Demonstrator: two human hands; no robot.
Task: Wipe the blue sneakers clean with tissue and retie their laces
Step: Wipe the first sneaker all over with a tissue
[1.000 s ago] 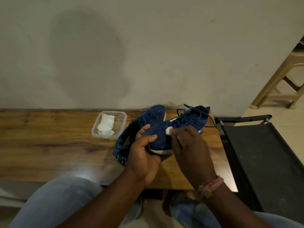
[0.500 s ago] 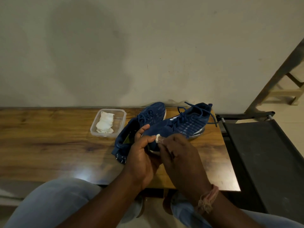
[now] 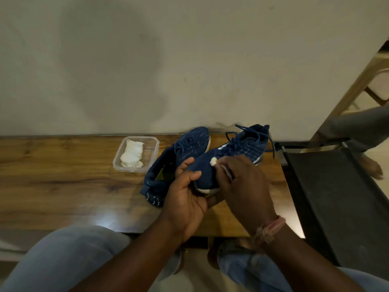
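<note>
Two blue sneakers are over the wooden table [image 3: 63,182]. My left hand [image 3: 187,194] grips the toe of the right-hand sneaker [image 3: 237,150], which is tilted with its toe toward me and its laces loose. My right hand [image 3: 242,182] pinches a small white tissue wad [image 3: 213,161] and presses it on that sneaker's upper near the toe. The other sneaker [image 3: 179,157] lies on the table just to the left, partly hidden by my left hand.
A clear plastic container [image 3: 153,144] with white tissue [image 3: 132,154] stands left of the sneakers. A black folding surface [image 3: 336,197] adjoins the table's right end. Another person's leg and foot [image 3: 370,167] and a wooden chair [image 3: 357,85] are at far right. A wall runs behind the table.
My right hand has slid the tissue wad back up the sneaker's upper, away from the toe tip. A person's leg has come into view at far right.
</note>
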